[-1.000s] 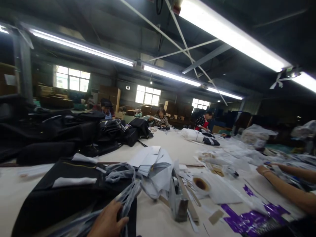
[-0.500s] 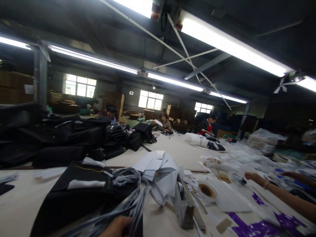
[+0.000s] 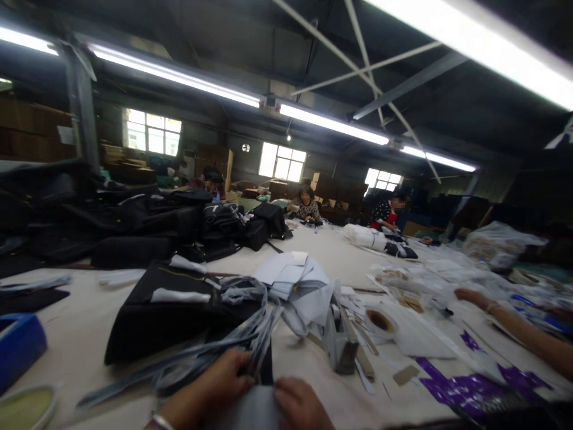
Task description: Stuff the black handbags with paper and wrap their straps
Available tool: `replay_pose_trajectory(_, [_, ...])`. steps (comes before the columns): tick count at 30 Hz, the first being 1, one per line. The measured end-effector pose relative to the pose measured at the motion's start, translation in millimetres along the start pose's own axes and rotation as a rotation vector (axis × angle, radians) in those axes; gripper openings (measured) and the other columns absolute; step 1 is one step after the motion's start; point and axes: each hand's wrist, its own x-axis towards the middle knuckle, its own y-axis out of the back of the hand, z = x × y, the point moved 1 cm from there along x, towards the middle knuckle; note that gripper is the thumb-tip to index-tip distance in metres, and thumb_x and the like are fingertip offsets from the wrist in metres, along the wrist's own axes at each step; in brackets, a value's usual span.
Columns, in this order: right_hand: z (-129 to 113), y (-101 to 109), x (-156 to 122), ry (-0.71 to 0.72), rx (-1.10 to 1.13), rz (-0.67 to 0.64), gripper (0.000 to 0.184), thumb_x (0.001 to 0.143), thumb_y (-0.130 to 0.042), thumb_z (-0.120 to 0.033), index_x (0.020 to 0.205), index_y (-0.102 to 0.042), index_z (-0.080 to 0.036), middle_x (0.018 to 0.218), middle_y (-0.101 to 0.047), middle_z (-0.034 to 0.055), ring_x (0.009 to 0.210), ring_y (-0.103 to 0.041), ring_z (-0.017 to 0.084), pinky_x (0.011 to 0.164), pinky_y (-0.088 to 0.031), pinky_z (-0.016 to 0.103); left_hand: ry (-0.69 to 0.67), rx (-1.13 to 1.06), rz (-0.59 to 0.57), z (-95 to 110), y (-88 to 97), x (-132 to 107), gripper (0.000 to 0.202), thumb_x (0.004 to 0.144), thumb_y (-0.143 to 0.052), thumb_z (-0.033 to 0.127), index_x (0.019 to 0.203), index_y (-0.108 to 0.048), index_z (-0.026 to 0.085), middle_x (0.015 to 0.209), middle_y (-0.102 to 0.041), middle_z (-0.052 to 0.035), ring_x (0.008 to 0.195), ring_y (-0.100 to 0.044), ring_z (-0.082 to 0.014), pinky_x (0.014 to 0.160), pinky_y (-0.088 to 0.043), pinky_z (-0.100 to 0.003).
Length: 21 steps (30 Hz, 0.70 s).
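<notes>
My left hand and my right hand are close together at the table's near edge. Their fingers are closed on opposite sides of a pale grey piece, blurred and cut off by the frame, so its kind is unclear. Just beyond my left hand lies a loose bundle of long grey strips, spilling over a black bag. The bag has a gold zip and white wrapped parts on top. Fanned white paper sheets lie behind the strips, and a grey tape dispenser stands beyond my right hand.
A blue box-like object and a round yellowish container sit at the left. Black bags are heaped behind. To the right are a tape roll, purple packaging, clear plastic and a co-worker's arm. Other people work farther back.
The view has tipped down, bringing in the blue object and round container. My right hand has appeared, and both hands now hold the pale grey piece; earlier only one hand showed, by the strips.
</notes>
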Motion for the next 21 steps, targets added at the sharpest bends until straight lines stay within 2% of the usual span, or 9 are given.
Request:
replay_pose_trajectory(2, [8.4,2.3,11.0,-0.172,0.165,0.064,0.052,0.091,-0.054,-0.054,0.116,-0.073,-0.012,0.117,-0.072,0.0159,0.107,-0.068,0.026,0.099,-0.050,0.038,-0.019,0.010,-0.012,3.3,2.0,-1.5,0.023,0.071,-0.058,0.024,0.088,-0.072,0.017,0.092,-0.074,-0.0012,0.091,-0.064,-0.0246,0.082,-0.046,-0.030])
replay_pose_trajectory(4, [9.5,0.9,28.6,-0.424,0.492,0.101,0.045,0.085,-0.065,-0.047,0.117,-0.071,-0.016,0.114,-0.073,0.0152,0.104,-0.069,0.027,0.091,-0.054,0.039,-0.040,-0.001,-0.043,4.5,3.3,-0.9,0.023,0.072,-0.059,0.025,0.089,-0.073,0.017,0.091,-0.074,-0.0014,0.089,-0.064,-0.0242,0.081,-0.046,-0.030])
replay_pose_trajectory(6, [4.0,-4.9,50.5,-0.637,0.856,0.065,0.041,0.076,-0.077,-0.045,0.104,-0.070,-0.016,0.102,-0.075,0.0118,0.089,-0.071,0.024,0.078,-0.056,0.035,-0.078,-0.030,-0.075,4.4,3.2,0.2,0.023,0.073,-0.059,0.023,0.090,-0.074,0.017,0.092,-0.075,-0.0020,0.089,-0.065,-0.0238,0.081,-0.046,-0.030])
replay_pose_trajectory(8, [-4.9,-12.0,71.7,-0.716,1.016,0.035,0.041,0.073,-0.080,-0.048,0.089,-0.067,-0.013,0.082,-0.074,0.0092,0.070,-0.070,0.020,0.065,-0.054,0.031,-0.128,-0.052,-0.083,3.2,1.8,1.4,0.025,0.072,-0.058,0.020,0.090,-0.074,0.018,0.093,-0.075,-0.0021,0.089,-0.064,-0.0232,0.081,-0.045,-0.029])
replay_pose_trajectory(10, [-15.1,-17.5,87.1,-0.735,1.088,0.042,0.041,0.072,-0.080,-0.049,0.084,-0.063,-0.014,0.072,-0.071,0.0069,0.061,-0.068,0.019,0.060,-0.054,0.031,-0.158,-0.047,-0.081,0.5,-0.5,3.3,0.020,0.072,-0.057,0.019,0.084,-0.073,0.018,0.087,-0.072,-0.0014,0.084,-0.063,-0.0219,0.077,-0.043,-0.028])
replay_pose_trajectory(12, [-28.2,-18.3,95.1,-0.716,1.155,0.083,0.042,0.069,-0.082,-0.046,0.090,-0.061,-0.017,0.076,-0.073,0.0049,0.064,-0.069,0.019,0.064,-0.056,0.032,-0.150,-0.037,-0.084,-3.0,-3.2,5.8,0.013,0.071,-0.057,0.020,0.074,-0.070,0.017,0.076,-0.067,-0.0005,0.074,-0.058,-0.0191,0.069,-0.040,-0.027])
replay_pose_trajectory(14, [-45.9,-12.2,98.2,-0.628,1.218,0.137,0.047,0.066,-0.086,-0.041,0.100,-0.061,-0.018,0.081,-0.075,0.0036,0.070,-0.071,0.019,0.070,-0.057,0.032,-0.127,-0.043,-0.090,-5.9,-5.2,8.1,0.010,0.070,-0.057,0.020,0.063,-0.064,0.016,0.064,-0.059,0.0008,0.064,-0.051,-0.0163,0.063,-0.036,-0.027])
replay_pose_trajectory(17, [-76.9,9.6,101.3,-0.471,1.251,0.177,0.049,0.066,-0.087,-0.036,0.104,-0.064,-0.016,0.080,-0.076,0.0042,0.070,-0.070,0.017,0.071,-0.055,0.029,-0.102,-0.073,-0.085,-6.6,-6.2,9.4,0.010,0.068,-0.058,0.020,0.059,-0.061,0.016,0.059,-0.053,0.0021,0.061,-0.047,-0.0149,0.062,-0.034,-0.028])
replay_pose_trajectory(21, [-106.8,51.3,112.6,-0.370,1.228,0.091,0.036,0.068,-0.087,-0.035,0.091,-0.070,-0.013,0.079,-0.076,0.0052,0.071,-0.070,0.016,0.073,-0.056,0.027,-0.020,-0.116,-0.051,-5.0,-6.7,7.8,0.012,0.068,-0.060,0.025,0.063,-0.065,0.015,0.060,-0.054,0.0025,0.064,-0.049,-0.0166,0.062,-0.036,-0.029])
